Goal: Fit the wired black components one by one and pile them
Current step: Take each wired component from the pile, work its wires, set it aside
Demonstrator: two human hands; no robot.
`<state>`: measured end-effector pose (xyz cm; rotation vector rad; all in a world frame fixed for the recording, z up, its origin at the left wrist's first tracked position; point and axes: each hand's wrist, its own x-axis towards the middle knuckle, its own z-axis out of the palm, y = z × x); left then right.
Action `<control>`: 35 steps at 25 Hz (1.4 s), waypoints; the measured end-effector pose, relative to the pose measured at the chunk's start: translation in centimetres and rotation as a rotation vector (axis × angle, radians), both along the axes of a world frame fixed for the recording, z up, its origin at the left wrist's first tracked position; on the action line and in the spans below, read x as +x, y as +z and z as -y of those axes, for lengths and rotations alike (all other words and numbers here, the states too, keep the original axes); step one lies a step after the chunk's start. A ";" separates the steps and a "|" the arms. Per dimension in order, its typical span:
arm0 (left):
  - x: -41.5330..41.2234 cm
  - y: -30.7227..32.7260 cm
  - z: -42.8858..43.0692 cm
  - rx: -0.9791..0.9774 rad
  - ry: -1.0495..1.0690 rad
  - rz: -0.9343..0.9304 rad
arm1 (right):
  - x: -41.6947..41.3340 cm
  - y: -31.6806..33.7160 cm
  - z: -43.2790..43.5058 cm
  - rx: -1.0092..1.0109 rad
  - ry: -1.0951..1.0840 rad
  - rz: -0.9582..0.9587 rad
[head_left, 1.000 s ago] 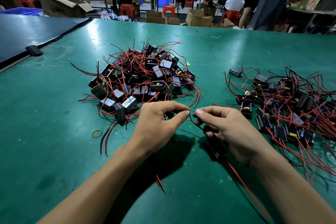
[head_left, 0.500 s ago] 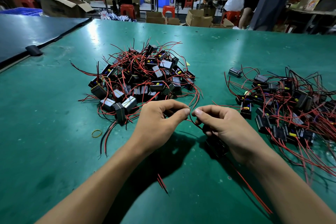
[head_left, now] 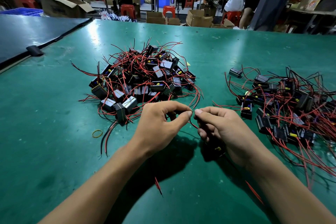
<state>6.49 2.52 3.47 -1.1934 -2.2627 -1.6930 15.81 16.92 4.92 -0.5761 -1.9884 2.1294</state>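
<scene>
**Both hands pinch one thin wire, just below centre frame**

Your left hand (head_left: 160,125) and right hand (head_left: 224,131) meet fingertip to fingertip, with the forearms coming in from the bottom corners and the wrists low over the green table (head_left: 54,114). Each hand grasps a thin red wire (head_left: 193,124) between thumb and forefinger. Your remaining fingers are curled under, loosely on the left hand and tighter beneath the palm on the right. From the pinch, the wire drops in a short arc between your hands.

Under your right palm sits a small black component (head_left: 219,152). It is boxy with a yellow spot on top and lies mostly in shadow, so I cannot tell whether your fingers touch it.

Above your left hand, in the middle of the frame, is the heap (head_left: 141,80). It is made of blocky black housings, some with pale glossy faces bound by yellow bands, all tangled in thin red and black leads. At the right edge is a flatter spread (head_left: 291,107) of the same kind of parts, lying apart from one another with long red leads trailing toward the lower right.

A loose yellow rubber band (head_left: 97,133) lies flat on the table, left of your left hand. The table's surface is green and scuffed, with glare near the upper left.
</scene>
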 end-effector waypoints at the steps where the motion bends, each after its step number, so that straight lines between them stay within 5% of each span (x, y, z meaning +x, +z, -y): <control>1: 0.0 0.0 0.0 -0.005 0.002 -0.045 | -0.1 0.1 0.1 -0.048 -0.006 -0.006; 4: -0.2 -0.1 0.1 -0.020 -0.013 -0.146 | -0.1 0.3 0.3 -0.082 -0.030 -0.037; 11: -0.2 0.0 0.4 -0.073 0.000 -0.205 | 0.3 -0.2 0.3 0.308 -0.032 -0.145; 14: -0.1 0.2 0.2 -0.078 -0.004 -0.030 | 0.3 -0.3 0.2 0.415 -0.023 -0.233; 18: -0.3 0.3 0.2 -0.064 -0.024 0.205 | 0.6 -0.6 -0.1 0.865 -0.038 -0.396; 25: 0.2 0.5 0.2 -0.038 0.008 0.035 | 0.4 -0.1 -0.2 0.072 0.005 -0.070; 35: 0.3 0.5 0.2 -0.109 0.051 -0.089 | 0.4 -0.1 -0.6 0.108 0.058 -0.032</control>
